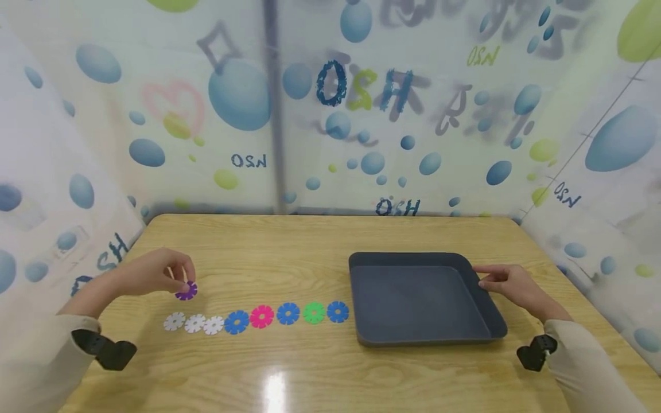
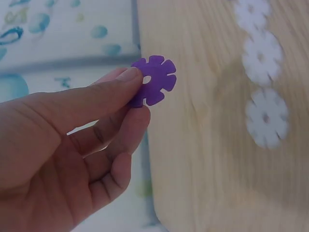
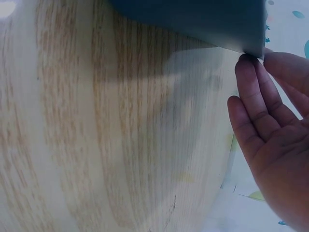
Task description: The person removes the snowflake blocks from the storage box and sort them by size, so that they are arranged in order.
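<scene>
In the head view, my left hand (image 1: pixel 160 272) is raised at the left of the table. Between thumb and fingers it pinches a purple notched plastic disc (image 2: pixel 159 88), like a flower-shaped building piece with a central hole. Below it begins a row of similar discs: three white discs (image 1: pixel 195 323) at the left, then a blue disc (image 1: pixel 230 322), a pink disc (image 1: pixel 255 316), another blue, a green disc (image 1: pixel 307 313) and a last blue one. My right hand (image 1: pixel 508 284) grips the right rim of a dark grey tray (image 1: pixel 418 304) between thumb and fingers. Nothing lies in the tray.
Everything stands on a light wooden table (image 1: pixel 248 241) with rounded corners. Curtain-like walls (image 1: pixel 320 155) printed with blue and green drops close off the back and both sides. The last blue disc (image 1: pixel 332 312) lies close to the tray's left side.
</scene>
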{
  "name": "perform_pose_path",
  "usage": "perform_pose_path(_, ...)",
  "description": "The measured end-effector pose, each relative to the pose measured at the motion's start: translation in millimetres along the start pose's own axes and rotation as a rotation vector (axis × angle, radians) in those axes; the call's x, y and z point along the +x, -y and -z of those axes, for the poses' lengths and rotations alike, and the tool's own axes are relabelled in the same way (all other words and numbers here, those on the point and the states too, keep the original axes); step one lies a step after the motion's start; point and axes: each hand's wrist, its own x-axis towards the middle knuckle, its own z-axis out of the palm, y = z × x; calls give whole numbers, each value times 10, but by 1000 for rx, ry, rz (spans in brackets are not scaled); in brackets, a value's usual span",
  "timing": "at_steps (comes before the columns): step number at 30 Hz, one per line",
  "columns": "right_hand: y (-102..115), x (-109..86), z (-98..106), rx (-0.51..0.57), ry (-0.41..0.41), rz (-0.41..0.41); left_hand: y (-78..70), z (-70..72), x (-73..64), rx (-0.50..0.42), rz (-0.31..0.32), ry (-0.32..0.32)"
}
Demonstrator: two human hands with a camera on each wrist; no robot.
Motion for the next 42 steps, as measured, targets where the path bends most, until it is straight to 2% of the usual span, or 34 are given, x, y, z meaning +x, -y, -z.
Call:
perform_pose_path(5, -5, -8, -3, -5, -3, -5, 286, -12, -224, -34, 48, 23)
perform_pose_path(9, 1, -28, 7, -6, -1, -1, 457, -44, -344, -55, 27, 39)
perform_pose_path(13, 11, -43, 16, -15, -5, -4, 544, -85, -382, -65, 7, 41)
perform_pose_path(16, 12, -48, 18, -18, -7, -6, 575, -118, -369, -60, 77, 37)
perform_pose_path(20, 6, -41, 11, -10, -4, -8, 598, -155, -334, -53, 232, 41)
perform_pose_path(23, -7, -30, 6, -2, -2, -10, 611, -174, -316, -49, 299, 46)
perform_pose_path(31, -27, -15, 4, -2, -2, -13, 630, -192, -302, -50, 292, 55)
perform_pose_path(37, -21, -32, 9, -6, -7, -8, 692, -214, -305, -55, 241, 49)
perform_pose_path(42, -24, -35, 4, 0, -8, -11, 786, -241, -307, -61, 270, 42)
